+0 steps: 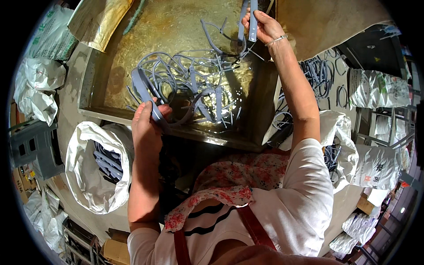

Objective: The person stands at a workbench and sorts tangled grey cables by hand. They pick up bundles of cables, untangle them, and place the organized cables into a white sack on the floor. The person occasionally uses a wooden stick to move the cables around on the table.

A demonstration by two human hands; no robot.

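Note:
My left hand (149,126) is closed around the lower end of a grey band (142,86), over the near left rim of a shallow metal tank (90,81). A tangle of thin grey loops and strips (170,70) lies in the tank, in what looks like shallow water. Farther off, at the tank's far right, my right hand (265,28) pinches a flat grey strip (253,22) between thumb and fingers. Another grey strip (241,28) hangs beside it, and I cannot tell whether the hand holds that one too.
An open white sack (75,176) with grey pieces (108,163) inside stands left of me. Brown sheets (99,22) overhang the tank's far left corner. More grey loops (318,75) lie right of the tank. A grey plastic crate (33,148) stands at the far left.

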